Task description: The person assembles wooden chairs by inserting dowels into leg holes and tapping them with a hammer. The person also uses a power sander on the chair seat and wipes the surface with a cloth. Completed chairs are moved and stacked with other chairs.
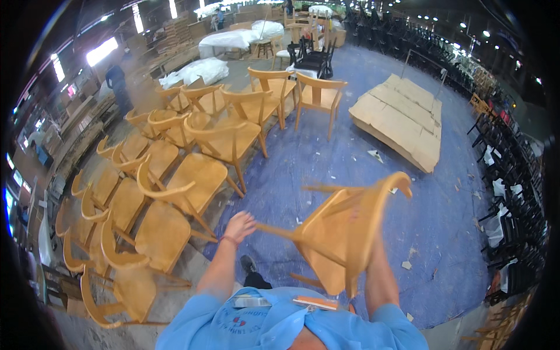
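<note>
A light-brown wooden chair is tilted in front of me, its curved backrest turned to the right and its legs pointing to the left. At the tip of one leg, my left hand is closed round the end. My right forearm passes behind the backrest; of my right hand, only a blurred bit shows near the backrest, and it seems to hold the chair there. Beside my left arm, several matching wooden chairs stand upright in close rows.
Blue sheeting covers the floor, with scraps scattered over it. Flattened cardboard lies on a low cart ahead to the right. Black chairs line the right side. White-wrapped goods lie further back. A person stands at far left.
</note>
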### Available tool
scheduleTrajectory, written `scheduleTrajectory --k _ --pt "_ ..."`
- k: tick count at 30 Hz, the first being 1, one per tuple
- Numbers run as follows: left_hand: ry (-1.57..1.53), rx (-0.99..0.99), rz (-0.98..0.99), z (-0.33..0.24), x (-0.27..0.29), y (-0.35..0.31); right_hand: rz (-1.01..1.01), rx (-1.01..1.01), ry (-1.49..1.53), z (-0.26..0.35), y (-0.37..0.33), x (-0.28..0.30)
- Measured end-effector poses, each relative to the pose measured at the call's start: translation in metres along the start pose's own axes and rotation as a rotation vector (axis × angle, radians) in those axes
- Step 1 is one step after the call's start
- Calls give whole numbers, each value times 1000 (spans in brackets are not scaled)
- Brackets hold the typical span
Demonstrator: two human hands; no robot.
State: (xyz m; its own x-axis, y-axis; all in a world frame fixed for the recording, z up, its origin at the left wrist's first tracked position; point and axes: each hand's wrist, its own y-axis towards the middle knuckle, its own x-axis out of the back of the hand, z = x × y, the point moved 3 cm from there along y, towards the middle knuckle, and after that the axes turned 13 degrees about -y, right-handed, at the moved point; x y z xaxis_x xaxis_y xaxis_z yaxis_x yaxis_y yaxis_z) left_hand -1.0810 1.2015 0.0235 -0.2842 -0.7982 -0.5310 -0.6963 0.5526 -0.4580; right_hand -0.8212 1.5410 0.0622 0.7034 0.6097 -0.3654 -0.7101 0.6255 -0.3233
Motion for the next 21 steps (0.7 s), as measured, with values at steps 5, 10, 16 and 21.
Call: scheduleTrajectory --k 5,10,16,21 --pt "240 11 -252 -73 109 12 219 -134 -219 -66 115 -51" --pt "440 405 -297 -98 161 77 126 -435 -766 -117 140 -62" --pt "808 494 222 -69 17 245 93 -365 -1259 -108 97 -76" --pt "815 137 481 3 -161 335 -1118 -329 -1619 -70 21 -2"
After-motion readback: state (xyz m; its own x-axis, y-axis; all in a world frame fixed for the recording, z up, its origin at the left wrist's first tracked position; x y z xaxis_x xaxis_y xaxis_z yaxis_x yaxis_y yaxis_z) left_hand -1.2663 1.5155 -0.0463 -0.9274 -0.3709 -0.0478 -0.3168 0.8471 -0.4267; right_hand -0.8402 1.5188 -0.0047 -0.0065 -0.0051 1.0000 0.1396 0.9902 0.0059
